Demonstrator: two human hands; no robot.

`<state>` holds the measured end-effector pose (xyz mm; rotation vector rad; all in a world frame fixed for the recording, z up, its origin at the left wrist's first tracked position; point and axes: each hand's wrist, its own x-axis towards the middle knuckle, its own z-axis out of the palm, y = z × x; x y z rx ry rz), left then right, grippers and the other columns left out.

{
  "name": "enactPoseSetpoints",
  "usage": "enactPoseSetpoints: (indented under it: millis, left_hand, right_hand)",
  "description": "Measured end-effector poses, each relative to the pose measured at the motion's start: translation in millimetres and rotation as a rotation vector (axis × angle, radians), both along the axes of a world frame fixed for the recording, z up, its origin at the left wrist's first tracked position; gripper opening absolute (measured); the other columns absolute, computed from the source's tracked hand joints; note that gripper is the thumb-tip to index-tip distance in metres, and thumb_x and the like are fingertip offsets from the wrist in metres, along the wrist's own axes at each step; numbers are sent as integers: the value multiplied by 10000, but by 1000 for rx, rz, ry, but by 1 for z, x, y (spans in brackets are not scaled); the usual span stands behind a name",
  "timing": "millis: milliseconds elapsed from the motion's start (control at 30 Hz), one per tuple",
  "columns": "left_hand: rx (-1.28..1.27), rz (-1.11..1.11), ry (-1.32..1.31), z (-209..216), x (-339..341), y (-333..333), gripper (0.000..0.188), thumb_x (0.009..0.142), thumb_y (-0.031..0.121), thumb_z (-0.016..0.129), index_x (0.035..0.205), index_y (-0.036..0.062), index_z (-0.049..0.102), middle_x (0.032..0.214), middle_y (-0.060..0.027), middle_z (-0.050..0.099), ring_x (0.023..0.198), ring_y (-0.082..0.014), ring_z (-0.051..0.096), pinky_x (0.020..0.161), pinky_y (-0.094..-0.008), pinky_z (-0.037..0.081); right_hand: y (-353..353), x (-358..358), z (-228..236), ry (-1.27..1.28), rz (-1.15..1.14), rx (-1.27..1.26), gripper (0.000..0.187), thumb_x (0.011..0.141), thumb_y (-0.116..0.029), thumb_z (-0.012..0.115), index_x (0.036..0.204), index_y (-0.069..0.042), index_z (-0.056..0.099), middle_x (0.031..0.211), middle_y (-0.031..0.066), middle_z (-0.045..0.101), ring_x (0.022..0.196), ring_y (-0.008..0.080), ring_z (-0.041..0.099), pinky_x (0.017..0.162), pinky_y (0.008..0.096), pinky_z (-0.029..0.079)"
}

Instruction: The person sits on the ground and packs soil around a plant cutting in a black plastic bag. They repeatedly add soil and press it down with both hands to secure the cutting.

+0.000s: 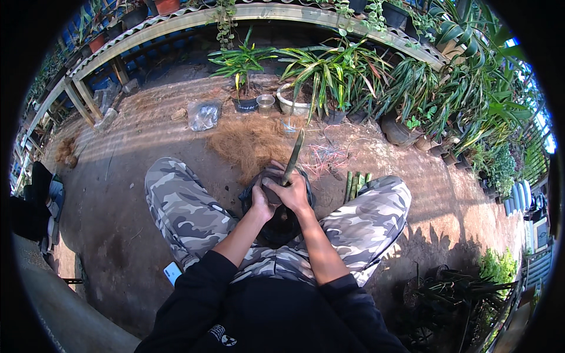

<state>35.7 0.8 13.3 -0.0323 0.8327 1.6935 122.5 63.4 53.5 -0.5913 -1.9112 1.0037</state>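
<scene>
Both hands are wrapped around a dark, soil-like ball point(272, 181) in front of me, between my bent knees. A long green stem or thick leaf point(296, 154) sticks up from it, tilted slightly right. My left hand point(262, 199) presses the ball from the left with curled fingers. My right hand point(297, 193) grips it from the right, its thumb close to the base of the green piece. Directly under my hands is a black plastic bag or pot point(278, 230), partly hidden by my wrists; I cannot make out its contents.
Brown coconut fibre point(244, 146) lies ahead, with thin pink and white strings point(326, 159) right of it. Several cut green stems point(353, 186) rest by my right knee. Farther off are a clear plastic bag point(204, 115), a clear cup point(265, 103) and potted plants point(245, 105). A phone point(172, 272) lies left.
</scene>
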Motion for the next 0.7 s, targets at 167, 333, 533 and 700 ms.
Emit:
enactPoseSetpoints:
  millis: [167, 333, 533, 700]
  left_hand:
    - [80, -98, 82, -6, -1, 2, 445, 1011, 367, 281, 1168, 128, 621, 1100, -43, 671, 1004, -181, 648, 843, -336, 535]
    - [118, 51, 48, 1, 0, 5, 475, 1028, 393, 263, 1228, 107, 585, 1218, -52, 633, 1128, -188, 599, 947, -353, 493]
    - [-74, -5, -12, 0, 3, 4, 469, 1027, 400, 262, 1262, 125, 560, 1269, -41, 602, 1156, -194, 584, 982, -386, 472]
    - [-88, -16, 25, -6, 1, 4, 489, 1014, 423, 260, 1254, 117, 556, 1241, -61, 606, 1150, -212, 585, 984, -407, 467]
  right_hand:
    - [-2, 0, 6, -220, -49, -569, 336, 761, -223, 792, 1003, -1, 720, 930, 142, 715, 862, 120, 641, 788, 286, 492]
    - [4, -3, 0, 441, -164, -1138, 296, 925, -299, 646, 914, -7, 689, 907, 91, 692, 764, 162, 623, 735, 303, 515]
    - [-1, -4, -1, 175, 28, -148, 281, 835, -219, 737, 982, 20, 720, 923, 91, 723, 816, 143, 657, 753, 288, 508]
    - [0, -1, 5, -52, 13, -611, 210, 818, -194, 753, 821, 15, 746, 779, 73, 722, 707, 145, 661, 687, 288, 519]
